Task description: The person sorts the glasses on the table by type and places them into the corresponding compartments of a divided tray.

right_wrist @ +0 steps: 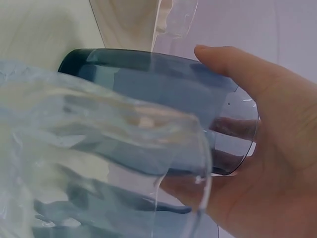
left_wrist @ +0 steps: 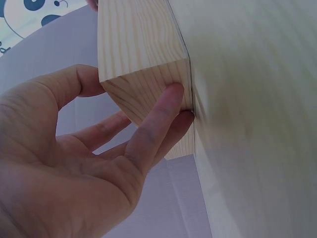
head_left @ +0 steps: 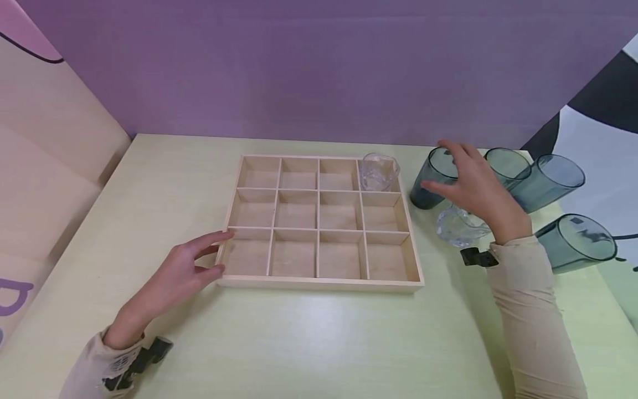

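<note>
Head view: right fingers (head_left: 452, 149) grasp blue glass (head_left: 425, 175), likely slippery, fragile; best held mid-body. Left fingers (head_left: 211, 239) relaxed against tray (head_left: 319, 283).

Left hand (head_left: 181, 271): bare. Left sleeve (head_left: 86, 377), lower left of the frame: pale beige cloth, with gathered left cuff (head_left: 106, 351) and a small dark marking (head_left: 119, 363). Left camera (head_left: 142, 361): black, blocky, stubby outer end. Right hand (head_left: 480, 188): bare. Right sleeve (head_left: 540, 332), lower right: beige, long, finely creased; right cuff (head_left: 520, 263) broad, smoother. Right camera (head_left: 477, 258): black, small, angular, at the cuff's left edge.
</note>
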A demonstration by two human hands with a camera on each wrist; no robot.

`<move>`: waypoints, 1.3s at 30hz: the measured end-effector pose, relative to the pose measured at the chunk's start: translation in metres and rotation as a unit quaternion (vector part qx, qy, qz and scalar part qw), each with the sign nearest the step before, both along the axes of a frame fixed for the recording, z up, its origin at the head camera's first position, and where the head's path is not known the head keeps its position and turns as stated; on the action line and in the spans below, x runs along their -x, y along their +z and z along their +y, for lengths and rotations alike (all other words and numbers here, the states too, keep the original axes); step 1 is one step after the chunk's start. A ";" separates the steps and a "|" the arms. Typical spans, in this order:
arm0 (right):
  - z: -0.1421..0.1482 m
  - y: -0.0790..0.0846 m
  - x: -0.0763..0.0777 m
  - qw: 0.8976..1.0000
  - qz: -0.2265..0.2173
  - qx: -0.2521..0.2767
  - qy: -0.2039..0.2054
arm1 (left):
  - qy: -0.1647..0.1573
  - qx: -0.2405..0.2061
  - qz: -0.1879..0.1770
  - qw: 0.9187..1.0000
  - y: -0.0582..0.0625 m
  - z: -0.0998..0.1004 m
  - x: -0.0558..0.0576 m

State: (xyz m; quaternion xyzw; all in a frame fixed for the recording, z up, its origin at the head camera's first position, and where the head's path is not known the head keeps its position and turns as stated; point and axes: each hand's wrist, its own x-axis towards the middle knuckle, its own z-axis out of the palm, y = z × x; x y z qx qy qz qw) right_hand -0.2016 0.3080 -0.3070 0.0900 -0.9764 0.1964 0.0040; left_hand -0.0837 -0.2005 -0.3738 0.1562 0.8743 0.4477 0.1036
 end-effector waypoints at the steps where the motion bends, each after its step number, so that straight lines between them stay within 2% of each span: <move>1: 0.001 0.000 0.000 1.000 -0.003 -0.001 -0.002 | 0.000 -0.001 0.000 1.000 0.000 0.000 0.000; 12: 0.005 -0.004 0.003 1.000 -0.007 0.013 0.006 | 0.006 0.003 0.000 1.000 -0.001 -0.001 -0.001; 19: 0.013 -0.008 0.007 0.999 0.001 0.046 0.027 | 0.005 0.003 0.002 1.000 -0.002 -0.002 -0.001; 39: 0.014 -0.010 0.007 0.998 -0.004 0.065 0.003 | 0.009 0.010 0.003 1.000 -0.001 -0.002 0.000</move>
